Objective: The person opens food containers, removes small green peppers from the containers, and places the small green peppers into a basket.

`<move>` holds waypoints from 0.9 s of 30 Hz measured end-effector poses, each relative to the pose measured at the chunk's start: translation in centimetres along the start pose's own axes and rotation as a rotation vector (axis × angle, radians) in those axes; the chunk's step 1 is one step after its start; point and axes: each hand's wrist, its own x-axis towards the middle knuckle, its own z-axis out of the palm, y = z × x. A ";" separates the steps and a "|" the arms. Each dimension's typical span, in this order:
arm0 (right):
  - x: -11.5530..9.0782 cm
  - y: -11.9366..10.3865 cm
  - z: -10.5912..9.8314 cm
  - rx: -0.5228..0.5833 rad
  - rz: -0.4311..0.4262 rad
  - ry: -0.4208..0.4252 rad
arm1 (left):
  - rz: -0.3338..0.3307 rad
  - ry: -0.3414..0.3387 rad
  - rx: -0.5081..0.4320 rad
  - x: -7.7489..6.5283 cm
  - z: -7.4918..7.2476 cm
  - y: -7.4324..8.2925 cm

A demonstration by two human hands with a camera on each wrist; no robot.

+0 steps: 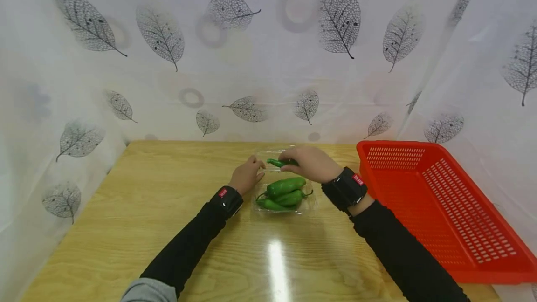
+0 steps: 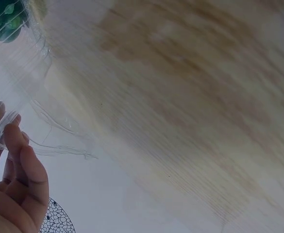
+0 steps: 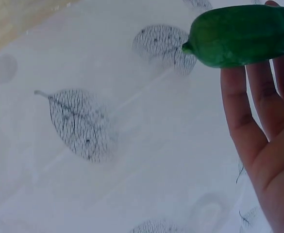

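Note:
A clear plastic clamshell box lies with its lid tilted back, and several green peppers are piled in its near half. My right hand holds another green pepper above the box, over the lid side. In the right wrist view that held pepper lies across the fingers, its blunt tip pointing left. At the box's left edge is my left hand. The left wrist view shows its thumb and fingers pinching the clear plastic edge.
A red slotted plastic basket stands on the right side of the wooden table. Behind the table hangs a white curtain printed with dark leaves, which also runs along the left side.

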 end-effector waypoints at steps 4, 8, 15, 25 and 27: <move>-0.4 1.4 -2.0 -0.015 -0.001 0.022 | 0.001 0.011 -0.015 -0.2 0.2 0.1; -1.2 3.4 -3.9 -0.042 0.040 0.040 | -0.002 0.018 -0.022 -0.3 0.2 0.0; -3.7 7.5 -6.0 -0.060 0.200 -0.006 | -0.014 0.003 -0.035 -0.1 0.2 0.2; -9.0 15.4 -6.0 -0.031 0.419 -0.047 | -0.002 0.023 -0.036 0.1 0.3 -0.2; -10.1 16.7 -5.6 -0.035 0.446 -0.059 | 0.003 0.023 -0.038 0.2 0.4 -0.2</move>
